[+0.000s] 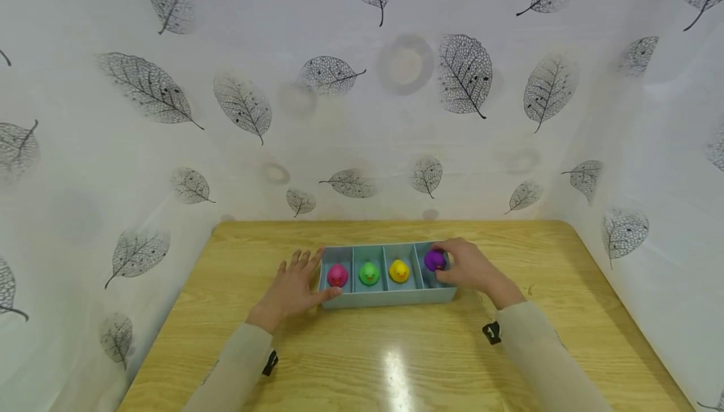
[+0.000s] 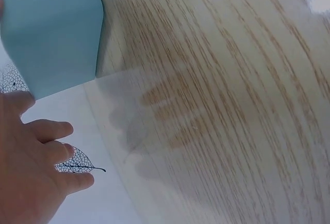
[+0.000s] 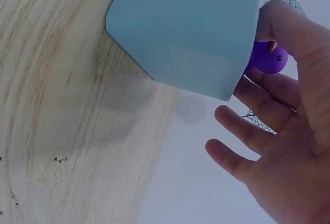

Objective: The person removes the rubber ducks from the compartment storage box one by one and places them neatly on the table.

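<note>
Backdrop (image 1: 351, 142): white sheeting on three sides, printed with dark veined leaves (image 1: 466, 74); we note faint round patches among them.
Table (image 1: 317, 362): yellowish wood grain; we record a bright patch of glare in front of the box.
Box (image 1: 390, 299): pale blue-green, long and low, dividers making four slots in a row; we find it between the two hands.
Purple duck (image 1: 434, 260): small, rounded, deep violet; in the right wrist view we make out a dark eye. It is at the rightmost slot, showing past the box rim; whether it touches the slot floor we cannot tell.
Right hand (image 1: 472, 267): thumb and forefinger pinch the purple duck, which lies at the fingertips; we see the two outer fingers apart, outside the end wall.
Pink duck (image 1: 337, 276): leftmost slot, just beside the left thumb as we view it from the head.
Green duck (image 1: 369, 273): second slot from the left, beak toward us.
Yellow duck (image 1: 399, 271): third slot, orange beak, also facing us.
Left hand (image 1: 291, 289): fingers spread, thumb over the near wall at the box's left end; we see it well apart from the purple duck.
Sleeves (image 1: 543, 349): pale beige on both arms, we note.
</note>
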`<state>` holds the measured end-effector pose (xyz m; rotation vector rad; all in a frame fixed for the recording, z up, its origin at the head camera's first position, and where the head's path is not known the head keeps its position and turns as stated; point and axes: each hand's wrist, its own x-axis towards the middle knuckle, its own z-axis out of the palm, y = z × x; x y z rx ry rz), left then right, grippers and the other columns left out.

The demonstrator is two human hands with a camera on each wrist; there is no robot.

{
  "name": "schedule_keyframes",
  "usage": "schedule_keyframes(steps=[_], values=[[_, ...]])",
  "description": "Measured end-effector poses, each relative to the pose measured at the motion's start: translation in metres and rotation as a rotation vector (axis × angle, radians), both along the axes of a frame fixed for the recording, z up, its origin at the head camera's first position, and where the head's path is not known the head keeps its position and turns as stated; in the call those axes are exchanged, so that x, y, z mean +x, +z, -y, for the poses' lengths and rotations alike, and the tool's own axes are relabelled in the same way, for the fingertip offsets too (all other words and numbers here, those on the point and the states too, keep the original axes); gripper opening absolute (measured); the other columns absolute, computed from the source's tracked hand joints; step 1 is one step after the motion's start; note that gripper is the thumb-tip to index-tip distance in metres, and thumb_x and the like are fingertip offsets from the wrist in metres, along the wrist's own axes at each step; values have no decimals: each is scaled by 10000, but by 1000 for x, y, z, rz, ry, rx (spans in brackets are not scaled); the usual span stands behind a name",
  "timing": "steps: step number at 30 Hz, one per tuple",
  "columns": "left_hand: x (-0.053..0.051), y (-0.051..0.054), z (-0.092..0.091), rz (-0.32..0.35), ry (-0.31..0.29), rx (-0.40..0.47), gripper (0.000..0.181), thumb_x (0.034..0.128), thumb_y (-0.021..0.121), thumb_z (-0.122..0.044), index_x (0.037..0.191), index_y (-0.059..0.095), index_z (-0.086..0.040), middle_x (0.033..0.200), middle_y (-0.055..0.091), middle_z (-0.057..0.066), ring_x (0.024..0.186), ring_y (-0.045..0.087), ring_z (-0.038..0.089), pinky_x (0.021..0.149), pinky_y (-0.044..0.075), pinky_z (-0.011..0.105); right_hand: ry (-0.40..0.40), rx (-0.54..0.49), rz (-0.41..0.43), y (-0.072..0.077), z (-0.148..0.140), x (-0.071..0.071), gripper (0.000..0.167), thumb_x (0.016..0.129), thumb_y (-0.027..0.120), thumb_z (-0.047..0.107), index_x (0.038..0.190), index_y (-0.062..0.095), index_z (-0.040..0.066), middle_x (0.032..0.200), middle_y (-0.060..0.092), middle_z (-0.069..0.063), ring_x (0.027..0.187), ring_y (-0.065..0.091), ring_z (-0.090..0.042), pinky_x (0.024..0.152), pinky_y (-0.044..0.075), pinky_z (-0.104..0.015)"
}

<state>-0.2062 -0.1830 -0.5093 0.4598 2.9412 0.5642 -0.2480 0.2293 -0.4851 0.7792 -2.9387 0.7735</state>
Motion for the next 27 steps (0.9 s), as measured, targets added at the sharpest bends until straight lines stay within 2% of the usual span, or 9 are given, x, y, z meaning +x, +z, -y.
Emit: schedule_keyframes(steps=[4,9,15,22,27], values=[[-1,-2,0,-4,-4,-2,1055,919,573,-786,1705,196,-191,1696,295,282,1603,177,513,1249,152,761,-34,-67,35,3,-5,4,496,793,832,140,1264,724,28,1193,763,-132,1135,674,-370,984,556,-589],[-1,-2,0,-1,-4,-1,1053,922,574,-780,1704,199,-184,1698,294,280,1605,172,511,1247,149,765,-65,-122,16,10,-14,9,542,799,826,133,1309,701,-3,1258,744,-173,1179,655,-402,995,540,-611],[-1,0,0,5,-1,1,1050,926,570,-780,1705,195,-184,1699,290,280,1606,168,510,1251,148,759,-113,-149,16,13,-25,13,622,818,826,140,1387,648,-35,1332,701,-227,1247,623,-456,1035,512,-659],[0,2,0,6,-1,3,1053,925,570,-783,1705,195,-183,1698,288,280,1605,168,510,1255,146,754,-165,-174,-3,17,-38,19,592,852,815,164,1396,652,-3,1358,683,-241,1264,620,-493,1036,503,-674],[0,2,0,9,-2,11,1063,920,576,-785,1705,191,-180,1697,288,283,1603,165,516,1254,139,756,-190,-199,13,18,-48,22,595,863,812,145,1413,635,3,1402,655,-247,1305,593,-497,1056,472,-701]])
